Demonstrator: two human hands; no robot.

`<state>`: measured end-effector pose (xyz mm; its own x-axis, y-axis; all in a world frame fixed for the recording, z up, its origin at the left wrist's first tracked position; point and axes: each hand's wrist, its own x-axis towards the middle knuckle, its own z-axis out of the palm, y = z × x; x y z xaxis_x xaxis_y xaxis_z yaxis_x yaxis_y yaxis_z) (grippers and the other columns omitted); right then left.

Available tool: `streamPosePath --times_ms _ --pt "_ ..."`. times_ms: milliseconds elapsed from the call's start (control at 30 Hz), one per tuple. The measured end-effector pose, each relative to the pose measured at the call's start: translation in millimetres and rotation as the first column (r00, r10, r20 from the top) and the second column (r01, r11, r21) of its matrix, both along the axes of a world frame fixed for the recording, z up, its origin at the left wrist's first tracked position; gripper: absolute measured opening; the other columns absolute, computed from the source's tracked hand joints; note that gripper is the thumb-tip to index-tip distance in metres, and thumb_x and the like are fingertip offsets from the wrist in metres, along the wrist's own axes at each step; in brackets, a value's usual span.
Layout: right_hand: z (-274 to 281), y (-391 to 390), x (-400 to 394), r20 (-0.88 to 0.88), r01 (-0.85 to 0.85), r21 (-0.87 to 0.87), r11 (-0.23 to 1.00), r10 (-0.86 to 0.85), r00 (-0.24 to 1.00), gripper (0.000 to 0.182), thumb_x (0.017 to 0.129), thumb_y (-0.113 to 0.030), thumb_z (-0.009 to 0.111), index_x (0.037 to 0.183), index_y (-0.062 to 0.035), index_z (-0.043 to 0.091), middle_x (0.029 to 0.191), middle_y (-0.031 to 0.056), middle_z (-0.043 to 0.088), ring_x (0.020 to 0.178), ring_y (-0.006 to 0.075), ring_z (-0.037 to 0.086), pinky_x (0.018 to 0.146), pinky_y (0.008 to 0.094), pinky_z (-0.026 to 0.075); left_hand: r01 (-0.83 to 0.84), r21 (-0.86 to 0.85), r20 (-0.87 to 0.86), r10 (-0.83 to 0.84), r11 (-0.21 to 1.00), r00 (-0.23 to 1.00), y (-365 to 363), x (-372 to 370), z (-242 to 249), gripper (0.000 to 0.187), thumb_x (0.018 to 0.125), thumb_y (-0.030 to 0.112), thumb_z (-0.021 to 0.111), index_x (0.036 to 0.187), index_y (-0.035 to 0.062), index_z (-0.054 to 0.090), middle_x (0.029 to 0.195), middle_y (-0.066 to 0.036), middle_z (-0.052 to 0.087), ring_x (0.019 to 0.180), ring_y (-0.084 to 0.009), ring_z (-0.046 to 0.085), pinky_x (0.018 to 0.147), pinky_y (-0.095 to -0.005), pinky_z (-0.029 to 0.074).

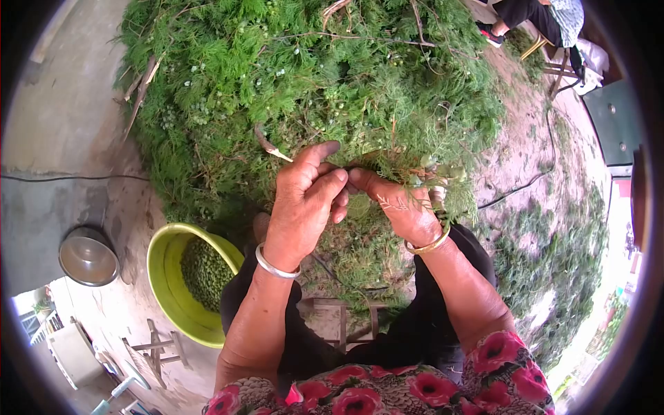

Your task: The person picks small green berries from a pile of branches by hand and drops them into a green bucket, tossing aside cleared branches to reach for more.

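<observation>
My left hand, with a silver bangle at the wrist, is closed in a pinch in front of my lap. Its thumb and fingertips meet those of my right hand, and whatever lies between them is too small to make out. My right hand, with a gold-coloured bangle, is closed around a leafy conifer sprig that bears pale green, roundish cones. The sprig sticks out to the right past the knuckles. Just beyond both hands rises a large heap of cut conifer branches.
A yellow-green tub holding many small green cones stands by my left leg. Left of it is a metal bowl. Small wooden stools stand nearby. Loose greenery covers the ground at right. Another person sits at the upper right.
</observation>
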<state>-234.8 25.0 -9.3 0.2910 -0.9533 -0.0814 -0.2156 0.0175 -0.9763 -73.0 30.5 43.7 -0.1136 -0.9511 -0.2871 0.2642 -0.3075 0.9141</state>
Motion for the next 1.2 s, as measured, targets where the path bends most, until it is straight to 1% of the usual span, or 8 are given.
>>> streamPosePath --times_ms 100,167,533,767,900,967,1000,1200 --pt "7.0 1.0 -0.4 -0.549 -0.204 -0.597 0.776 -0.209 0.809 0.018 0.086 -0.021 0.059 0.102 -0.0175 0.065 0.088 -0.0006 0.065 0.077 0.0114 0.061 0.069 0.0286 0.047 0.041 -0.001 0.11 -0.041 0.999 0.993 -0.4 -2.0 -0.4 0.034 0.085 -0.004 0.049 0.119 -0.005 0.048 0.074 -0.008 0.056 0.057 -0.0083 0.046 0.043 -0.0211 0.039" --pt "13.1 -2.4 1.7 -0.228 0.08 0.11 0.991 -0.054 0.972 0.017 0.084 -0.021 0.061 0.099 -0.017 0.067 0.082 0.0005 0.065 0.071 0.0121 0.06 0.065 0.0279 0.046 0.061 -0.01 0.191 -0.058 0.998 0.98 0.1 -3.6 -0.8 0.033 0.085 -0.004 0.05 0.118 -0.0058 0.048 0.072 -0.009 0.057 0.055 -0.0077 0.046 0.042 -0.0206 0.038" --pt "10.1 -4.7 -12.8 0.593 -0.199 0.583 0.788 -0.245 0.767 0.014 0.084 -0.015 0.059 0.094 -0.0081 0.066 0.067 0.0013 0.055 0.059 0.0138 0.049 0.06 0.0263 0.041 0.005 0.061 -0.621 0.034 0.998 0.783 -7.7 17.7 -4.6 0.026 0.088 0.008 0.048 0.109 -0.0062 0.051 0.071 -0.014 0.056 0.051 -0.006 0.043 0.034 -0.0167 0.034" --pt "-26.4 13.6 -5.1 -0.651 -0.342 -0.448 0.826 -0.039 0.758 0.027 0.087 -0.021 0.055 0.114 -0.0176 0.059 0.087 0.0032 0.059 0.076 0.0138 0.055 0.073 0.0355 0.043 -0.014 -0.102 -0.416 -0.029 0.995 0.909 -8.6 15.3 2.5 0.024 0.085 0.01 0.054 0.105 -0.0038 0.058 0.081 -0.018 0.059 0.054 -0.0097 0.045 0.038 -0.0171 0.033" --pt "-50.3 19.8 0.7 0.856 -0.161 0.339 0.927 -0.233 0.461 0.033 0.067 -0.018 0.072 0.096 -0.0127 0.057 0.095 0.0068 0.061 0.085 0.0225 0.059 0.059 0.0335 0.044 0.04 -0.257 0.091 -0.016 0.965 0.996 -3.4 0.1 3.3 0.023 0.077 -0.004 0.062 0.1 -0.0024 0.063 0.064 -0.003 0.057 0.043 -0.002 0.038 0.038 -0.0162 0.027" --pt "-12.1 8.0 -0.3 -0.008 -0.02 0.343 0.939 0.024 1.0 0.044 0.062 -0.018 0.074 0.099 -0.0069 0.054 0.089 0.0119 0.06 0.08 0.0302 0.057 0.062 0.0371 0.044 0.056 -0.314 0.155 -0.007 0.948 0.988 -2.4 -5.0 1.9 0.023 0.077 -0.002 0.064 0.1 -0.0022 0.063 0.061 0.001 0.054 0.043 -0.0017 0.038 0.038 -0.0167 0.026" --pt "-17.9 7.9 -7.8 -0.376 -0.179 -0.387 0.904 0.023 0.927 0.047 0.06 -0.018 0.073 0.099 -0.0022 0.051 0.084 0.0156 0.056 0.079 0.0358 0.054 0.067 0.0406 0.044 0.055 -0.313 0.155 -0.007 0.948 0.988 -2.4 -3.7 3.3 0.023 0.077 -0.002 0.064 0.1 -0.0022 0.063 0.061 0.001 0.054 0.043 -0.0017 0.038 0.038 -0.0167 0.026" --pt "-42.2 11.2 -11.1 -0.022 -0.149 -0.07 0.986 0.148 0.989 0.025 0.091 -0.019 0.049 0.112 -0.0056 0.047 0.1 0.0036 0.053 0.089 0.0121 0.053 0.072 0.0252 0.047 0.064 -0.257 0.205 -0.011 0.964 0.979 -0.8 0.8 4.2 0.02 0.076 0.003 0.069 0.093 -0.0042 0.063 0.061 0.002 0.053 0.046 -0.0025 0.042 0.04 -0.0174 0.03"
